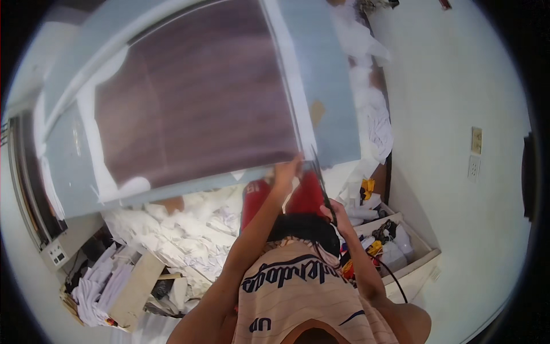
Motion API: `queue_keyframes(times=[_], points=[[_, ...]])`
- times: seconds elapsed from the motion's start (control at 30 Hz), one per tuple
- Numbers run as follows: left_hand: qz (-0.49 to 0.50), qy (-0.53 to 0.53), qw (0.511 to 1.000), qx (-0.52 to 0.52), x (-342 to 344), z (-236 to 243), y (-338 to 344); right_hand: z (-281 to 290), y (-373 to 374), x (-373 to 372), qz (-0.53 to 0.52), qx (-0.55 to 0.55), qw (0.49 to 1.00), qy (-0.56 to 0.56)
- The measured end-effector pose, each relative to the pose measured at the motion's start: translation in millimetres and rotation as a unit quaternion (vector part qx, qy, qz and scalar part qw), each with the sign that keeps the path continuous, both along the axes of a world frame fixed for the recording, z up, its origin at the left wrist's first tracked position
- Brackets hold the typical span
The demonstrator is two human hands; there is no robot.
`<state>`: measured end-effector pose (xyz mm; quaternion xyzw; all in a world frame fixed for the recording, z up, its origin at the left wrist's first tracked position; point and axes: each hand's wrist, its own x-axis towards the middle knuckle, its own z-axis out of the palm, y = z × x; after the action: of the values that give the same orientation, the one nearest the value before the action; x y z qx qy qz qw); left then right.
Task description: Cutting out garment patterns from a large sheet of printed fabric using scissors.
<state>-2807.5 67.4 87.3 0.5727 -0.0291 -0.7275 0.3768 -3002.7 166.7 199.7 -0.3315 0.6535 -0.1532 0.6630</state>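
A large dark brown sheet lies over white paper on a pale blue table. At the sheet's near right corner is my left hand, its fingers at the table edge. Motion smears them, so their grip on the corner cannot be made out. Lower and to the right, my right hand is closed around a long, thin black tool, whose tip points up toward that corner. A black cord runs near my right forearm; the tool's exact kind does not show.
Crumpled white scraps cover the floor beneath the near table edge. A wooden bin with rolls and coloured bits stands at right, beside a pale wall. At lower left, an open box holds folded white material. A tan patch marks the table.
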Motion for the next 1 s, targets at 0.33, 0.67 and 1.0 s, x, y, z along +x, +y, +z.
queue_keyframes(times=[0.33, 0.67, 1.0], points=[[0.027, -0.015, 0.999, -0.027, -29, -33, 26, -81, 31, 13, -0.082, -0.014, 0.994, -0.073], [0.009, -0.029, 0.998, -0.055, -32, -37, 32, -79, 26, 14, -0.126, -0.003, 0.991, -0.053], [0.03, -0.013, 0.998, -0.058, -22, -49, 39, -82, -20, 36, -0.192, -0.038, 0.975, -0.109]])
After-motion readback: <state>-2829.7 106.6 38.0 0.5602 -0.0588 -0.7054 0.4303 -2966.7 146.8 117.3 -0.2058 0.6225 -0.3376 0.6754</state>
